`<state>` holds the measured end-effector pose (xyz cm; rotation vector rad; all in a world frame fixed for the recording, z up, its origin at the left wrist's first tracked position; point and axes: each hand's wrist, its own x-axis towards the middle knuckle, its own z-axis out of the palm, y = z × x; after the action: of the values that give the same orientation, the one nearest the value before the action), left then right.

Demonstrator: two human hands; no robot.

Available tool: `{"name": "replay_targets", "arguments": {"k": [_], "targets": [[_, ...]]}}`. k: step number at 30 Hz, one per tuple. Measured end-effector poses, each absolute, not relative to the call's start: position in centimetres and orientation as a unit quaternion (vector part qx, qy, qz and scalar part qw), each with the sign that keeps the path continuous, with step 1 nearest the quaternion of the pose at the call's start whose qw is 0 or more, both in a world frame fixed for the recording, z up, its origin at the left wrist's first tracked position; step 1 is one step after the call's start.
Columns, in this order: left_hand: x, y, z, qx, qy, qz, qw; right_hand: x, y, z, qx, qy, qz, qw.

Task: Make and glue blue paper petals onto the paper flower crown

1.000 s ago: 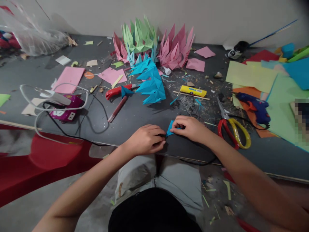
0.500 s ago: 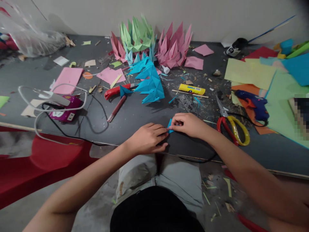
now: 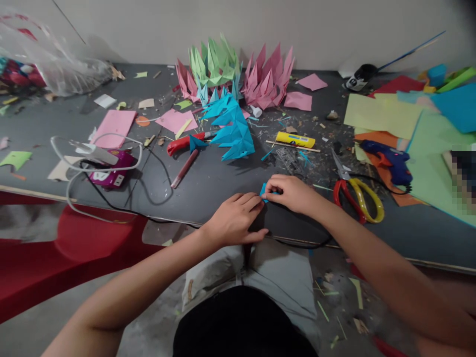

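Observation:
Both hands meet over a small blue folded paper piece (image 3: 264,190) near the front edge of the dark table (image 3: 208,183). My left hand (image 3: 236,219) presses on it from the left with fingers curled, and my right hand (image 3: 290,193) pinches it from the right. Only a sliver of the paper shows between the fingers. Behind it lies a blue folded paper cluster (image 3: 232,130), then green (image 3: 214,64) and pink (image 3: 269,78) spiky paper crowns by the wall.
Red-and-yellow scissors (image 3: 355,196), a blue glue gun (image 3: 390,161) and coloured sheets (image 3: 386,116) lie at the right. A yellow glue stick (image 3: 295,140), red cutter (image 3: 184,142), pink device (image 3: 109,171) with white cable, and plastic bag (image 3: 55,62) lie left. A red chair (image 3: 67,248) stands below.
The blue piece has been folded smaller; less of it shows between the fingers. My left hand has slid slightly right and up against my right hand.

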<state>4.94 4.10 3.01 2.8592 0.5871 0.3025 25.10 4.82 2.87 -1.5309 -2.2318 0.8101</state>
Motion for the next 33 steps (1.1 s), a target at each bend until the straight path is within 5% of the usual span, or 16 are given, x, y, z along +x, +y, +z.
{"name": "replay_targets", "arguments": {"k": [7, 33], "targets": [[5.3, 4.0, 3.2, 0.966, 0.217, 0.088, 0.11, 25.3, 4.3, 2.1, -0.597, -0.745, 0.225, 0.196], [5.9, 3.3, 2.7, 0.956, 0.266, 0.086, 0.091, 27.4, 5.2, 3.2, -0.534, -0.757, 0.345, 0.149]]}}
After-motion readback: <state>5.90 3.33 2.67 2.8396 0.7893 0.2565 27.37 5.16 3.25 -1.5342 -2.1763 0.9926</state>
